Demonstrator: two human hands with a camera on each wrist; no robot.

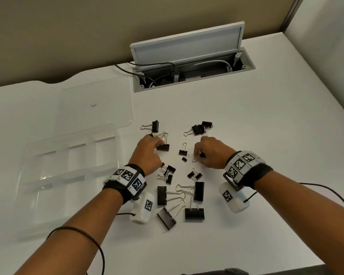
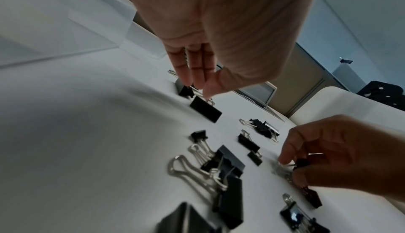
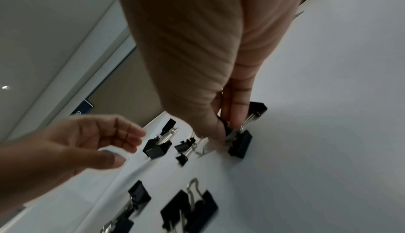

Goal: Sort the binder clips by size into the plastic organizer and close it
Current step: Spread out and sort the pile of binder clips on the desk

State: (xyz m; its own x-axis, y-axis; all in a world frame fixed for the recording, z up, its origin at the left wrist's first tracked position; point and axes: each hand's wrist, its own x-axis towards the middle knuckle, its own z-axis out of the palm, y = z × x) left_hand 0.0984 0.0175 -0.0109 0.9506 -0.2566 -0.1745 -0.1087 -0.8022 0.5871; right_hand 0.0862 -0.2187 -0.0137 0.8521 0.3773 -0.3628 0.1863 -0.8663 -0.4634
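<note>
Black binder clips of different sizes lie scattered on the white table. My left hand hovers with relaxed fingers just over a medium clip, holding nothing; in the left wrist view its fingertips hang close above that clip. My right hand pinches a small clip between thumb and fingers, low over the table, as the left wrist view shows. The clear plastic organizer sits at the left with its lid swung open behind it. No clips show in its compartments.
Several large clips lie near my wrists, and a cluster of medium clips lies beyond my right hand. A cable box with a raised flap is set into the table at the back. A beige partition wall stands behind.
</note>
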